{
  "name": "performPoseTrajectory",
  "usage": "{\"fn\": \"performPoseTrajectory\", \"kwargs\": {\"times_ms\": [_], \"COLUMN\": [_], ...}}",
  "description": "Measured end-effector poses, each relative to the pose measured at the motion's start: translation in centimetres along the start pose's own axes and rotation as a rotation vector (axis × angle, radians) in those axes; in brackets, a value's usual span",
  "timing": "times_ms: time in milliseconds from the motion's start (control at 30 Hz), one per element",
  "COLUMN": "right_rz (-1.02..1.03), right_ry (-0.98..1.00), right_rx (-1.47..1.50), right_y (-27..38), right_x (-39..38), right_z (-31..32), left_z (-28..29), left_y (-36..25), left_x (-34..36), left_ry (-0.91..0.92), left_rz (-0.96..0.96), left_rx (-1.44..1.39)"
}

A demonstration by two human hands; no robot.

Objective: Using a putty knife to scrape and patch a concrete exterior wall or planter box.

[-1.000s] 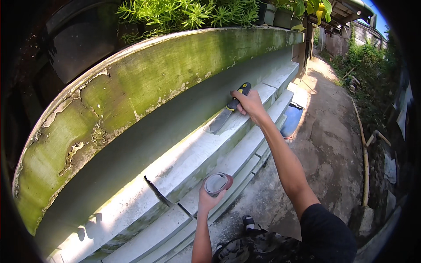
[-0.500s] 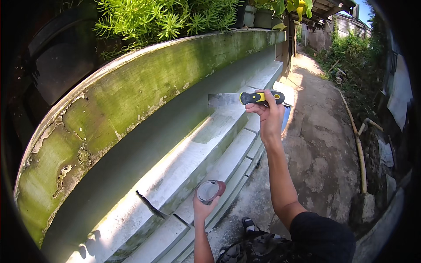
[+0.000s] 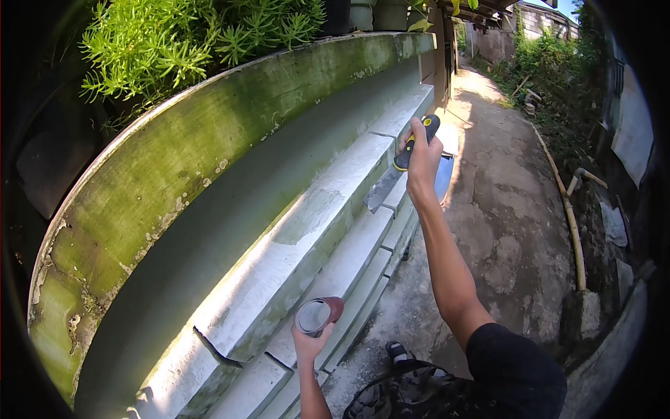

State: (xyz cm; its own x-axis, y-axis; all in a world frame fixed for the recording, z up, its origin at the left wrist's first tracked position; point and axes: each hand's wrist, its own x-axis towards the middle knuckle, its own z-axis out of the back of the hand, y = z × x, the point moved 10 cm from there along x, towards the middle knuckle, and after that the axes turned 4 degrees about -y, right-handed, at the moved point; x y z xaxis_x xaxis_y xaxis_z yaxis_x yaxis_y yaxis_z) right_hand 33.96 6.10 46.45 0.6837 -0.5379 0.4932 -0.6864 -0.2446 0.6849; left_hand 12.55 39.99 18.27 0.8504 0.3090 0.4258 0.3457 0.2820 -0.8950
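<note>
The fingers of our right hand (image 3: 423,162) clamp the scraper (image 3: 403,161); those of our left hand (image 3: 310,343) wrap a reddish-brown roll (image 3: 334,308). We have swung the blade (image 3: 382,190) down beside the ledge (image 3: 301,222)'s front face, apparently interrupting work on top.

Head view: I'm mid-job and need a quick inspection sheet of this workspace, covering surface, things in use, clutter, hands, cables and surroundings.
Surface: pale stepped ledge, green-stained on its front face; a dark gap crosses it.
Things in use: scraper, blade angled down by the ledge's front edge, contact unclear; round item, reddish-brown outside, grey inside, exact kind unclear.
Clutter: blue object beyond the ledge, partly hidden; long pole along the path's far side.
Hands: right hand grips the scraper's handle; left hand holds the round item.
Cables: nothing seen.
Surroundings: curved green-stained wall, leafy plants above it, sunlit and shaded path.
</note>
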Motion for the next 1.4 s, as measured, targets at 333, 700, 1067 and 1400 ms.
{"fn": "performPoseTrajectory", "kwargs": {"times_ms": [333,700,1067,1400], "right_rz": [-0.259,-0.079,-0.066,-0.013], "right_ry": [0.137,0.083,0.157,0.105], "right_rx": [0.613,0.431,0.557,0.504], "right_y": [-2.3,-1.4,-2.4,-2.2], "right_x": [-0.3,0.4,-0.2,0.1], "right_z": [-6.6,-5.4,-6.5,-5.5], "left_z": [0.5,0.9,0.2,-1.0], "left_y": [1.5,0.8,-0.2,-1.8], "left_x": [-0.3,-0.4,-0.1,1.4], "left_ry": [-0.076,-0.215,-0.224,-0.202], "left_rz": [0.094,0.051,0.011,0.033], "left_rx": [0.091,0.249,0.409,0.382]}}
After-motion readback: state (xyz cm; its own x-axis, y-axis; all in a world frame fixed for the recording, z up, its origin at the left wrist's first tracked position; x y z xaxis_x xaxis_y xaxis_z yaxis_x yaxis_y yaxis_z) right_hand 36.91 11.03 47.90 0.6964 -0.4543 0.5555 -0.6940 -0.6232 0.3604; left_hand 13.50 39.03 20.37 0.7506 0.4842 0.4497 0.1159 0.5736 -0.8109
